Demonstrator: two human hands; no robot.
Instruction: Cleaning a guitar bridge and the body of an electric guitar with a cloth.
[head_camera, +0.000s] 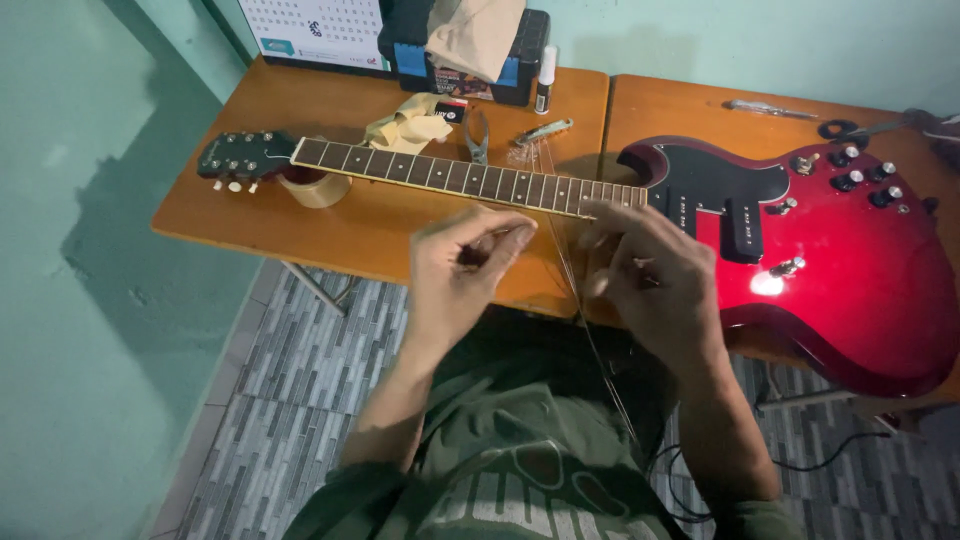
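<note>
A red electric guitar (850, 270) lies across two wooden tables, its neck (460, 178) pointing left and its headstock (238, 158) resting on a roll of tape (318, 190). My left hand (455, 275) hovers in front of the neck with thumb and fingers pinched on a thin guitar string (590, 330). My right hand (650, 275) is close beside it, near the neck's joint with the body, fingers curled on the same thin wire. Loose string strands run from the tabletop down toward my lap.
Behind the neck lie pliers (477, 135), a small metal tool (545, 130), a yellow cloth (405, 128), a white tube (546, 78) and a black box (470, 50) with a cloth on it. A screwdriver (765, 108) lies at the back right. Tiled floor (290, 390) is below.
</note>
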